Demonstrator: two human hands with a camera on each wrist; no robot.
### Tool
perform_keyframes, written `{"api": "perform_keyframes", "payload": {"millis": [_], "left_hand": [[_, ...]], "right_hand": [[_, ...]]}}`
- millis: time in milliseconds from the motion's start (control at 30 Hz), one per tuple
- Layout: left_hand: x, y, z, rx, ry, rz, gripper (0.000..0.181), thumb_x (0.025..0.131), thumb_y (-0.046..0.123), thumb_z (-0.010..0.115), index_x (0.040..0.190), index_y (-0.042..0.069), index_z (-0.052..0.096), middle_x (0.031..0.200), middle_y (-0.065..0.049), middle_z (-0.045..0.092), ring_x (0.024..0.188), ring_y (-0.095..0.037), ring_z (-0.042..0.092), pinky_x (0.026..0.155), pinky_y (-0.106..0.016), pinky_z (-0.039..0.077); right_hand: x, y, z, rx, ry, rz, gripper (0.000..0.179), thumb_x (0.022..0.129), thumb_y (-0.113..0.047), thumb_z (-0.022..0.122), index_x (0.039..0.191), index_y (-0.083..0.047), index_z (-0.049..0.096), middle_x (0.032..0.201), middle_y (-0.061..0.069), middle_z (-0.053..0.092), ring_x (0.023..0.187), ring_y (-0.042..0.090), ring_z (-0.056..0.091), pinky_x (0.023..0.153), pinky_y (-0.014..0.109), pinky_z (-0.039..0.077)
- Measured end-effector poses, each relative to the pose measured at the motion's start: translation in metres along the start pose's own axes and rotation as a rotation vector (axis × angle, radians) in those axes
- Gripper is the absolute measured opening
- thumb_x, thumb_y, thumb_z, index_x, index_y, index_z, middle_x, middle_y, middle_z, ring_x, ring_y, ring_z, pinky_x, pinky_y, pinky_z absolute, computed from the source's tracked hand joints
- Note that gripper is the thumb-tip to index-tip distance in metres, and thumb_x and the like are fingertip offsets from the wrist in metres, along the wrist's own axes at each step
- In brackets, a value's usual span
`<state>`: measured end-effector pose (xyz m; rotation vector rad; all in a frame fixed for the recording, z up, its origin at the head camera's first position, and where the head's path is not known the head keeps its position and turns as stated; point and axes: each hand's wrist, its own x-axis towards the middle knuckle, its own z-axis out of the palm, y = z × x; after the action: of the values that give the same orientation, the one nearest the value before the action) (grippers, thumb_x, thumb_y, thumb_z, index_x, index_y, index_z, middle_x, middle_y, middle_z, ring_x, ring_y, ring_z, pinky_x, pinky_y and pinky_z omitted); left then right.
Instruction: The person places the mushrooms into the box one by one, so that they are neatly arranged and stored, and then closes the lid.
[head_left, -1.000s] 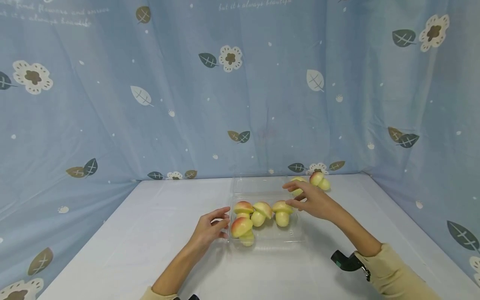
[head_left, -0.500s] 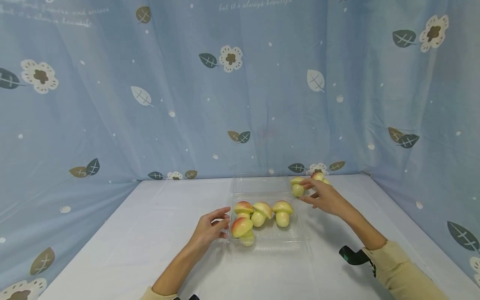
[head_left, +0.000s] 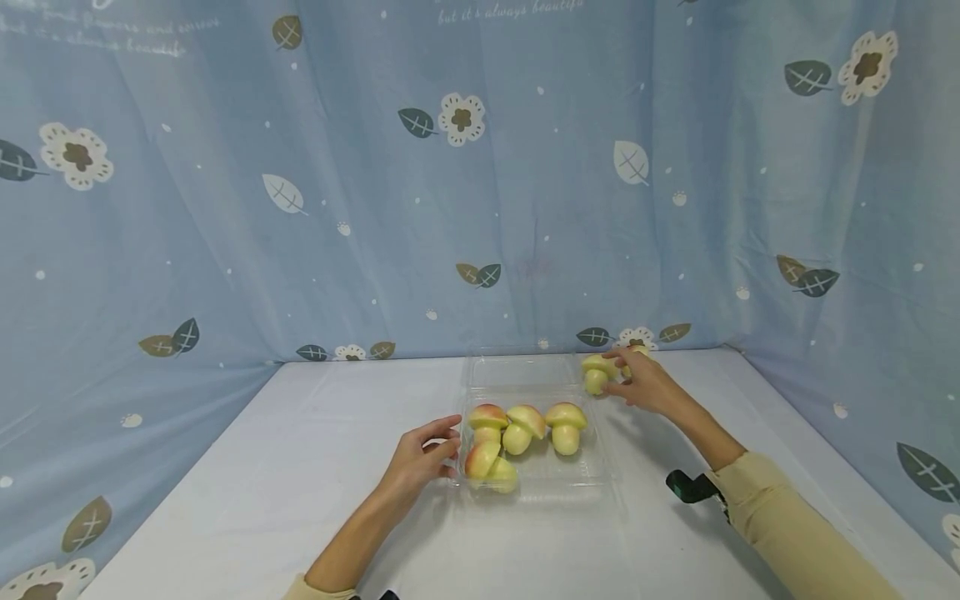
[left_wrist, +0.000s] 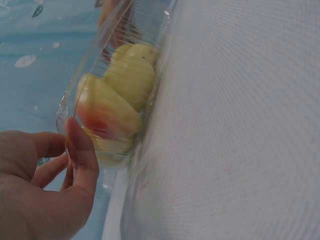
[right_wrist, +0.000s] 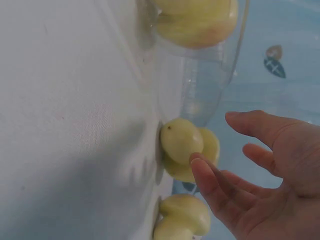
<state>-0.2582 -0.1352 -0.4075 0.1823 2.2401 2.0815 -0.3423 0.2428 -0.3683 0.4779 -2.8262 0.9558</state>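
Observation:
My left hand [head_left: 415, 457] pinches the left rim of a clear plastic container [left_wrist: 64, 107] between thumb and fingers. Inside the container lie several toy mushrooms with yellow and reddish caps, among them a front-left mushroom [head_left: 491, 468] and a right-hand mushroom [head_left: 566, 427]. Beyond the container's right side, my right hand [head_left: 648, 385] hovers with fingers spread beside a loose mushroom [head_left: 596, 373]. The right wrist view puts the thumb tip just in front of that mushroom [right_wrist: 182, 142]; contact cannot be made out. Another loose mushroom [right_wrist: 182, 217] sits behind the hand.
The container's lid [head_left: 521, 371] lies folded back toward the rear of the white table [head_left: 315, 442]. A blue curtain [head_left: 360, 208] with leaves and flowers hangs around the back and sides. A black wrist device [head_left: 690, 486] juts out below the right sleeve.
My right hand withdraws right from above the container, then comes in close around the nearer loose mushroom. Inside the container, the front-left mushroom has tipped over slightly. The left hand stays in place.

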Motion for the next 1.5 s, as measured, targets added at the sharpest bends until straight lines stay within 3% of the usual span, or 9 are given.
{"api": "perform_keyframes", "payload": {"millis": [200,333,433,667,933,1500], "left_hand": [[-0.001,-0.001,0.0,-0.003,-0.004,0.002,0.042,0.094,0.005,0.062,0.136,0.003,0.056,0.107,-0.01,0.056,0.079,-0.014,0.057,0.058,-0.022,0.055],[-0.001,-0.001,0.001,0.002,0.002,0.006,0.042,0.094,0.006,0.062,0.136,0.003,0.057,0.107,-0.01,0.056,0.08,-0.014,0.057,0.058,-0.023,0.055],[-0.001,-0.001,0.001,0.008,0.005,0.009,0.042,0.094,0.006,0.062,0.136,0.004,0.057,0.108,-0.01,0.056,0.081,-0.014,0.058,0.059,-0.023,0.056],[-0.001,-0.001,0.001,0.006,0.003,0.007,0.043,0.095,0.006,0.062,0.137,0.003,0.056,0.108,-0.01,0.056,0.08,-0.014,0.057,0.059,-0.024,0.056],[-0.001,-0.002,0.0,0.004,0.001,0.006,0.042,0.095,0.007,0.062,0.136,0.003,0.057,0.109,-0.011,0.056,0.08,-0.013,0.058,0.059,-0.023,0.056],[-0.002,-0.002,0.0,0.017,-0.002,0.0,0.042,0.096,0.006,0.06,0.138,0.004,0.055,0.111,-0.013,0.055,0.082,-0.014,0.058,0.06,-0.024,0.056]], "right_hand": [[0.01,0.009,0.004,-0.047,0.01,-0.004,0.062,0.091,-0.02,0.071,0.142,0.001,0.043,0.13,0.036,0.046,0.066,0.022,0.066,0.056,0.031,0.055],[0.016,0.013,0.009,-0.111,0.043,-0.034,0.063,0.089,-0.024,0.072,0.14,0.001,0.044,0.129,0.034,0.05,0.093,0.036,0.065,0.073,0.046,0.056],[0.02,0.015,0.013,-0.121,0.05,-0.035,0.065,0.089,-0.024,0.073,0.14,0.002,0.044,0.129,0.033,0.051,0.115,0.045,0.053,0.081,0.053,0.054],[0.027,0.016,0.02,-0.089,0.032,0.021,0.07,0.087,-0.024,0.075,0.143,0.001,0.041,0.133,0.034,0.047,0.105,0.041,0.058,0.07,0.04,0.055],[0.032,0.02,0.026,-0.126,0.059,-0.034,0.069,0.086,-0.021,0.076,0.143,-0.002,0.042,0.132,0.029,0.052,0.114,0.044,0.051,0.081,0.054,0.049],[0.032,0.021,0.027,-0.093,0.038,-0.021,0.063,0.084,-0.013,0.077,0.136,-0.001,0.044,0.123,0.029,0.054,0.106,0.04,0.057,0.082,0.051,0.051]]}}
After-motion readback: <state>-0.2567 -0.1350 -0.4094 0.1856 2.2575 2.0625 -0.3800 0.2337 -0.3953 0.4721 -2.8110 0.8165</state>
